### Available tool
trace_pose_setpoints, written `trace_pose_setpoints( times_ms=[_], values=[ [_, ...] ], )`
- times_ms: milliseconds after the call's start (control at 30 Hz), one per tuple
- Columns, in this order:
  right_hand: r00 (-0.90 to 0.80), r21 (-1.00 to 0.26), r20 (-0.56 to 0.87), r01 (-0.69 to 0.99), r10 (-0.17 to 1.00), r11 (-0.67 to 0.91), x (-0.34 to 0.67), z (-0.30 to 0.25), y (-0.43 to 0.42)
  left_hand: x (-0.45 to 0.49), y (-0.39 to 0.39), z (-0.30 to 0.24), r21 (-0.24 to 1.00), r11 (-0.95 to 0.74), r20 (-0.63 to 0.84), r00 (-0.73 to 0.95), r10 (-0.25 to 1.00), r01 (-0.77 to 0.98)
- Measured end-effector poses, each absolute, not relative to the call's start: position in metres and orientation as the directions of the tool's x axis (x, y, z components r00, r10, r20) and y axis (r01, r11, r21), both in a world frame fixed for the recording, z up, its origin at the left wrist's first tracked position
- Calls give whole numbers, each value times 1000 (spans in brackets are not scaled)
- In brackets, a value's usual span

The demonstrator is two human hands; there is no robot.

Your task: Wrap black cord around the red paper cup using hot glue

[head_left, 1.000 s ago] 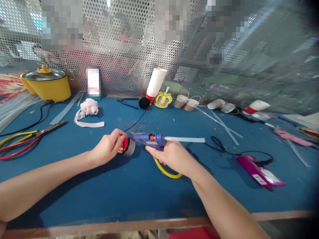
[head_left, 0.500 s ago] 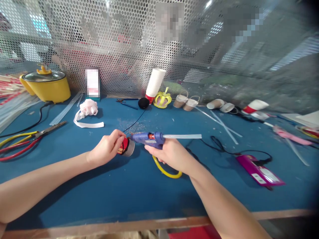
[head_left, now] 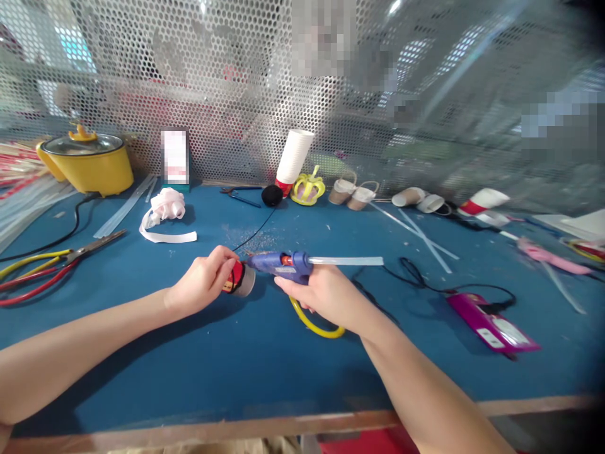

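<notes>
My left hand (head_left: 203, 282) is closed round a small red paper cup (head_left: 239, 277) lying on its side, with black cord around it. My right hand (head_left: 326, 293) grips a blue hot glue gun (head_left: 283, 265); a clear glue stick (head_left: 347, 260) sticks out of its back end. The gun's nozzle is at the cup, close to my left fingertips; whether they touch I cannot tell. A thin black cord runs from the cup to a black ball of cord (head_left: 272, 195). Under my right hand a yellow curved tube (head_left: 316, 325) shows in part.
Red-and-yellow-handled pliers (head_left: 70, 258) lie at the left, near a yellow electric pot (head_left: 94, 164) and a white ribbon (head_left: 165, 211). A stack of paper cups (head_left: 295, 157) and a yellow basket (head_left: 307, 188) stand behind. A purple power strip (head_left: 491, 325) lies at the right.
Both hands, the cup and the glue gun keep nearly the same place. No clear movement shows on the table.
</notes>
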State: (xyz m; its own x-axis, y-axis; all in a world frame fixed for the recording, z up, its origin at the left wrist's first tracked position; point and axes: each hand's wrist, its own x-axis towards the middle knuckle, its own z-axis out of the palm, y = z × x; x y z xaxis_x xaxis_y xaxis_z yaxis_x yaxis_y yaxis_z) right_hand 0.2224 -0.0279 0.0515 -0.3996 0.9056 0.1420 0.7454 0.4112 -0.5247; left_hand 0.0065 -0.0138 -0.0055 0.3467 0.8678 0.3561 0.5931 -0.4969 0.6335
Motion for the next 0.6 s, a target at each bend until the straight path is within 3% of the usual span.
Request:
trace_pose_setpoints(
  times_ms=[267, 600],
  values=[
    [-448, -365, 130, 807, 884, 463, 226, 51, -39, 9, -11, -4, 690, -402, 289, 280, 915, 602],
    [-452, -353, 53, 826, 891, 440, 221, 52, -47, 10, -10, -2, 719, -357, 261, 244, 934, 597]
  ],
)
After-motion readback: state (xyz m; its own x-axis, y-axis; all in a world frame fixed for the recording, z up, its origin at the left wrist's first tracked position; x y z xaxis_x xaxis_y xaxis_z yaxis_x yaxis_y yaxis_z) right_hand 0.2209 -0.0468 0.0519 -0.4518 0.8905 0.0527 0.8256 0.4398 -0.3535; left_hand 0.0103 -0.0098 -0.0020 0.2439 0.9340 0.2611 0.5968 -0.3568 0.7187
